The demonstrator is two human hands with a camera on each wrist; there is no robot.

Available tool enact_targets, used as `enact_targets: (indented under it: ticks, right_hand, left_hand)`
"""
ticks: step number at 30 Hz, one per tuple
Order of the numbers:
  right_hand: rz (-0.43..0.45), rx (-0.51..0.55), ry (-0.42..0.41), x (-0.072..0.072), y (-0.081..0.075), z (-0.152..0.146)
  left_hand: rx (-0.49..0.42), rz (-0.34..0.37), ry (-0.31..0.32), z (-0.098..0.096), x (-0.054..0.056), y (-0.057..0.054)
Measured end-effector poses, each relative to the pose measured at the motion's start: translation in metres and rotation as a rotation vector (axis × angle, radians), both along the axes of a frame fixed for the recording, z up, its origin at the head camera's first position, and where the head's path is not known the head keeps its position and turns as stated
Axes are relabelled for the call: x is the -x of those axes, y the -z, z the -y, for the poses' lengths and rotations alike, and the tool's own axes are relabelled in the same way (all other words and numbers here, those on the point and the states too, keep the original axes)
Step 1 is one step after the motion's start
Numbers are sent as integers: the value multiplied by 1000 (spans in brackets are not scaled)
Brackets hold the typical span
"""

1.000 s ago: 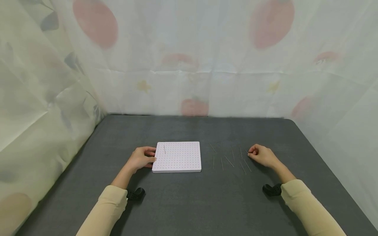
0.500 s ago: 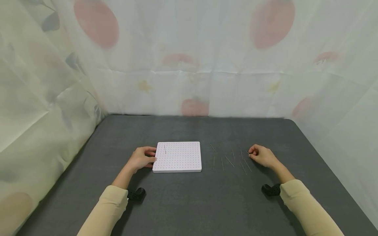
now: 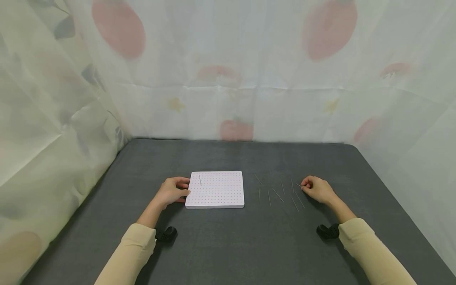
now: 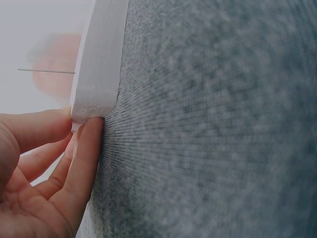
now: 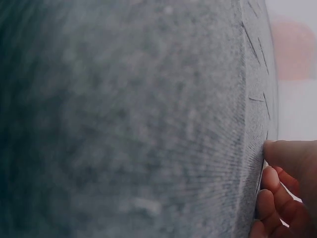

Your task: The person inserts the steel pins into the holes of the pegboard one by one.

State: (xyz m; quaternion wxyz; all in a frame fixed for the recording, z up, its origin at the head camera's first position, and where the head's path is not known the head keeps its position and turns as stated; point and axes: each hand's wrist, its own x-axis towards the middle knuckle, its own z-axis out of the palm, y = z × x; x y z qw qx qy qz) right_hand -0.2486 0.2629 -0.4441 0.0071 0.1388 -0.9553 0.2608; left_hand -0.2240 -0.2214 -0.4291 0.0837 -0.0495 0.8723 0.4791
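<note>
A white pegboard (image 3: 217, 194) with rows of small holes lies left of centre on the table. One needle (image 3: 200, 181) stands upright near its far left corner; the left wrist view shows this thin metal needle (image 4: 47, 71) too. My left hand (image 3: 171, 190) grips the board's left edge, thumb (image 4: 42, 128) on the top rim and fingers against the side. Over on the right, my right hand (image 3: 318, 189) pinches a needle (image 3: 298, 184) close to the tabletop, its end poking out leftward. In the right wrist view the fingertips (image 5: 270, 148) mostly hide it.
Several loose needles (image 3: 278, 195) lie scattered at various angles between the board and my right hand. The dark grey table (image 3: 235, 245) ends at a patterned curtain (image 3: 285, 111) behind, with curtains at both sides. A black strap piece (image 3: 327, 231) sits at each wrist.
The head view has shifted slightly. Both hands keep nearly the same places. A little more of the needle shows left of my right fingertips.
</note>
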Motion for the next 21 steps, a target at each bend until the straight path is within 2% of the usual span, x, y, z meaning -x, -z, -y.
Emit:
enact_targets:
  ticks: [9, 21]
  right_hand:
    - [-31, -13, 18, -3, -3, 2]
    - [0, -25, 32, -4, -4, 5]
  left_hand:
    - [1, -7, 3, -1, 1, 1]
    - [9, -5, 4, 0, -1, 0]
